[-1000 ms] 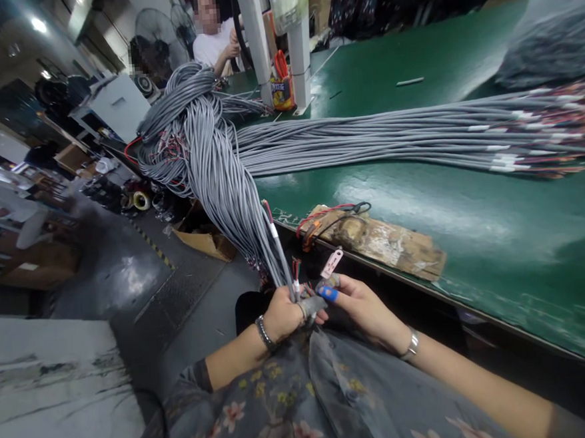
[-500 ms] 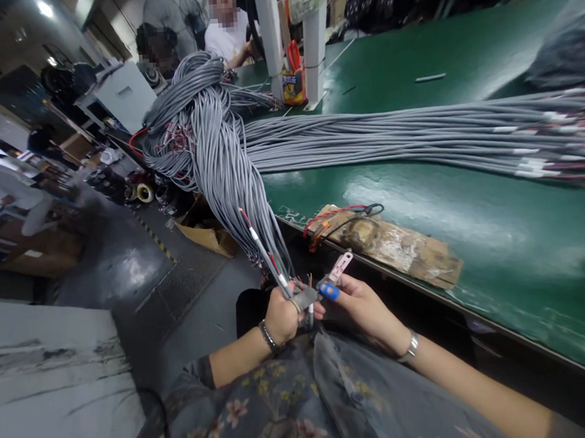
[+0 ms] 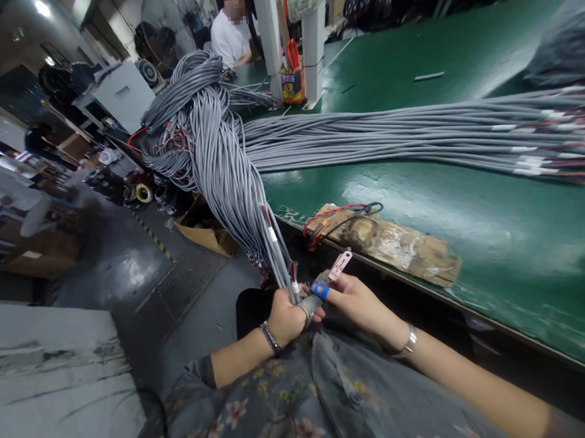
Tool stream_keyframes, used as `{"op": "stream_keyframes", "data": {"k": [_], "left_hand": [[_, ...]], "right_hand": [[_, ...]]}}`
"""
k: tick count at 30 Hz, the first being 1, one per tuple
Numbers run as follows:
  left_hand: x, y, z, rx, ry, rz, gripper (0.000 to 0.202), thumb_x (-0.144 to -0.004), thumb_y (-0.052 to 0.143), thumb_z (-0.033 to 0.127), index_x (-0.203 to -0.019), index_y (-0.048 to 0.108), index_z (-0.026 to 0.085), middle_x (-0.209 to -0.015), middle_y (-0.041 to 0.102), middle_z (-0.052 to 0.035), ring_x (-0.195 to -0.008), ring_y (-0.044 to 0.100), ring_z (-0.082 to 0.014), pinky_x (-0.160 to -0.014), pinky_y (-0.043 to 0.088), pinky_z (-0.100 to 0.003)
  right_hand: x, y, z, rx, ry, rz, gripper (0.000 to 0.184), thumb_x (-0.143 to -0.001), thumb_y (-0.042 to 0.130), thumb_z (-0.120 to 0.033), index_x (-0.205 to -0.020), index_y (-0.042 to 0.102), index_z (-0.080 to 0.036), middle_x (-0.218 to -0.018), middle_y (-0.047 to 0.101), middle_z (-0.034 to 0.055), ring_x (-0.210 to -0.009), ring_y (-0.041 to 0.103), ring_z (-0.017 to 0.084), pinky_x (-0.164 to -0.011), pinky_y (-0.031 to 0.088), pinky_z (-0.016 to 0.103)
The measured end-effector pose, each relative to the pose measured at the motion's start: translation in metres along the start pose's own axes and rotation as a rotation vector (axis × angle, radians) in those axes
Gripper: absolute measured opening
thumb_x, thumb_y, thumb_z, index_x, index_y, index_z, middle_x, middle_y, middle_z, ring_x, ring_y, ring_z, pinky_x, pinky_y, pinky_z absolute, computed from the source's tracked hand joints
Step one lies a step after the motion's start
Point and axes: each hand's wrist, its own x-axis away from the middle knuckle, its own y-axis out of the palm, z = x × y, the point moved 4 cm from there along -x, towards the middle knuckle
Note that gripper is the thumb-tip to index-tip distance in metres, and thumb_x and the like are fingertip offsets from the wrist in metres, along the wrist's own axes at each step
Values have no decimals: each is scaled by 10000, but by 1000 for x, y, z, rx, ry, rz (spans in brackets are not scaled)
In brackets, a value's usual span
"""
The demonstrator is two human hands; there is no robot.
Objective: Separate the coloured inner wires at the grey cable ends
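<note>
Cables [image 3: 278,265] clasped in left hand [image 3: 285,317] — pink strip [image 3: 340,265] pinched in right hand [image 3: 359,302]; wire ends [image 3: 294,272] best kept steady.

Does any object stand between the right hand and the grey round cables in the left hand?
Nothing visible does: the right hand, holding a flat pale pink strip, is close beside the left hand and its grey round cables. Exact contact is hidden.
</note>
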Motion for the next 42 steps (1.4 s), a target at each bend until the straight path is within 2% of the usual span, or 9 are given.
{"op": "stream_keyframes", "data": {"k": [4, 9, 14, 18, 21, 27, 30, 35, 42], "left_hand": [[2, 0, 3, -2, -1, 30, 436, -540, 753, 551, -579, 574, 156, -463, 612, -31, -394, 552, -123, -410, 416, -215], [0, 0, 2, 67, 21, 44, 462, -563, 723, 589, -566, 545, 162, -459, 609, -40, -377, 547, -130, -398, 406, -223], [-2, 4, 1, -43, -22, -95, 420, -559, 754, 528, -573, 561, 155, -449, 593, -31, -388, 542, -126, -410, 420, -224], [-1, 3, 1, -74, -42, -122, 420, -551, 759, 525, -579, 567, 153, -440, 579, -21, -384, 528, -119, -411, 420, -226], [-2, 1, 0, -33, -33, -96, 457, -553, 742, 568, -577, 563, 148, -449, 585, -25, -378, 523, -114, -403, 407, -221], [-7, -2, -8, 103, -27, -11, 486, -525, 754, 584, -597, 545, 151, -440, 593, -24, -346, 498, -102, -377, 372, -204], [-8, -2, -10, 136, -20, 3, 480, -535, 748, 580, -614, 554, 148, -442, 599, -27, -345, 497, -102, -402, 406, -218], [-7, -1, -9, 75, -22, -22, 462, -539, 757, 556, -603, 554, 147, -454, 606, -32, -360, 521, -110, -373, 365, -198], [-7, -3, -8, 163, -27, 53, 427, -524, 771, 506, -592, 539, 154, -421, 592, -16, -341, 506, -105, -385, 389, -205]], "right_hand": [[2, -2, 5, -29, -3, 2, 400, -635, 741, -548, -670, 580, -184, -526, 583, -20, -503, 475, 124, -517, 351, 280], [6, 3, 8, -195, 4, 9, 379, -683, 711, -539, -667, 549, -197, -516, 592, -11, -495, 508, 135, -518, 361, 285], [6, 8, 7, -243, 35, -6, 374, -656, 739, -526, -677, 538, -210, -427, 551, -39, -402, 504, 142, -469, 359, 283], [4, 4, 8, -148, 17, 5, 377, -639, 746, -531, -653, 550, -209, -449, 577, -30, -420, 517, 147, -483, 376, 290], [2, -1, 9, -107, -1, 58, 387, -630, 748, -542, -655, 576, -197, -484, 582, -27, -453, 499, 136, -497, 367, 287], [2, -4, 11, -213, 24, 124, 431, -519, 812, -542, -610, 595, -181, -484, 508, -51, -460, 369, 86, -474, 283, 254], [2, -4, 12, -250, 33, 129, 441, -512, 812, -552, -617, 607, -177, -510, 518, -42, -474, 363, 84, -483, 278, 254], [1, -3, 15, -274, 69, 123, 444, -512, 818, -540, -608, 581, -177, -473, 491, -53, -456, 335, 76, -469, 249, 246], [2, -6, 19, -346, 38, 144, 385, -554, 820, -492, -601, 604, -177, -497, 494, -47, -474, 371, 80, -474, 300, 234]]}}
